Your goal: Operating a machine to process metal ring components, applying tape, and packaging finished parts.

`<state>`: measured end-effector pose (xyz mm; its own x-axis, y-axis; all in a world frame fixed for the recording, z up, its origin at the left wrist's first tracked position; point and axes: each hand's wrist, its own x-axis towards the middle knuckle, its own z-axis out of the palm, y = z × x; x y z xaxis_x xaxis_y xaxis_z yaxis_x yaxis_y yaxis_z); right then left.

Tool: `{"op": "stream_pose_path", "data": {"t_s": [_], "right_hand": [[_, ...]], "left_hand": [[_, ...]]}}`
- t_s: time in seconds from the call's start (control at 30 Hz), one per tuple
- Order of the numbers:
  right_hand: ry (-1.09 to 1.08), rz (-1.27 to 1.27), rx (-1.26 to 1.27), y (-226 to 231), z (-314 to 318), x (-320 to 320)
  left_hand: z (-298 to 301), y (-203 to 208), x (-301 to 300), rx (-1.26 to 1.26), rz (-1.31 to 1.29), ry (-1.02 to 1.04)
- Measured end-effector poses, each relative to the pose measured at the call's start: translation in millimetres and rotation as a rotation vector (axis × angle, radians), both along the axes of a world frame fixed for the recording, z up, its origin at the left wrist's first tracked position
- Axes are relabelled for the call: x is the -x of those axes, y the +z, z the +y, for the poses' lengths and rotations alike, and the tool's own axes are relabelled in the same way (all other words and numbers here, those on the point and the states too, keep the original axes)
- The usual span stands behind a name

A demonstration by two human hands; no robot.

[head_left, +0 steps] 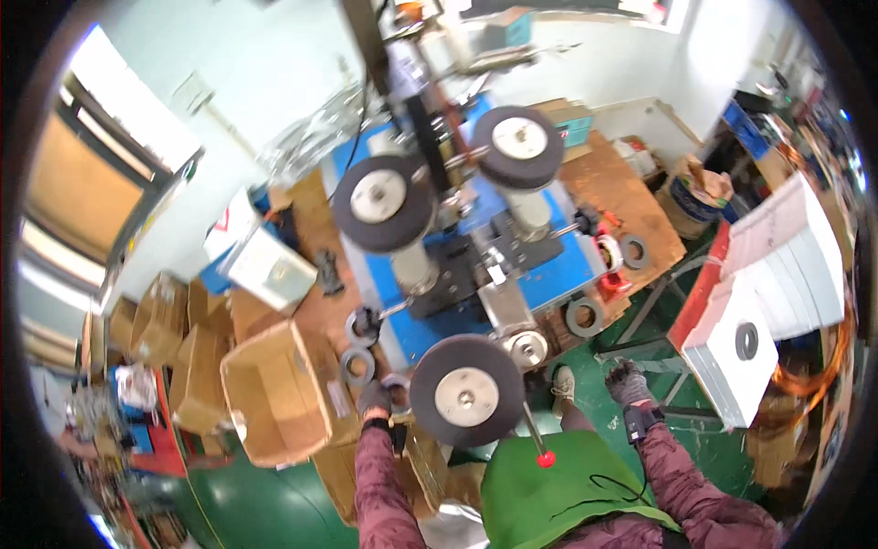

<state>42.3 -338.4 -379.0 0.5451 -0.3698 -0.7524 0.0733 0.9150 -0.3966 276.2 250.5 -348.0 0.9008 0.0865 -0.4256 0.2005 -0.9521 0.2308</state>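
Observation:
My left hand (pixel 373 399), in a grey glove, is at the near left corner of the bench, right beside a ring (pixel 397 388) with a pale rim. Its fingers are small and blurred, so whether they grip that ring cannot be made out. My right hand (pixel 627 384), also gloved, hangs over the floor to the right with its fingers apart and nothing in them. Between my hands stands a machine with a large dark grinding wheel (pixel 466 392) in front. Two more dark wheels, a left one (pixel 381 203) and a right one (pixel 519 146), sit behind it.
Grey rings lie left (pixel 357 366) and right (pixel 583 317) on the wooden bench (pixel 631 197). An open cardboard box (pixel 279 393) and a white container (pixel 271 270) stand left. At right, white stacked blocks (pixel 732 352) carry a dark ring (pixel 747 340). A red-knobbed lever (pixel 546 458) points toward me.

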Motion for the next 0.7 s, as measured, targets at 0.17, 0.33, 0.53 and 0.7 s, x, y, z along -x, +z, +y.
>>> {"op": "stream_pose_path", "data": {"t_s": [0.17,0.33,0.53,0.7], "right_hand": [[0.178,0.062,0.514,77,-74,32],[-0.101,-0.02,0.967,136,-245,121],[-0.386,0.101,0.739,213,-306,93],[0.215,0.251,1.621,245,-208,-6]], "left_hand": [[29,-8,19,-0.149,-0.19,0.09],[-7,136,-43,0.358,-0.377,0.269],[-155,362,-59,1.311,0.071,0.244],[-267,363,-85,1.503,0.145,0.33]]}}
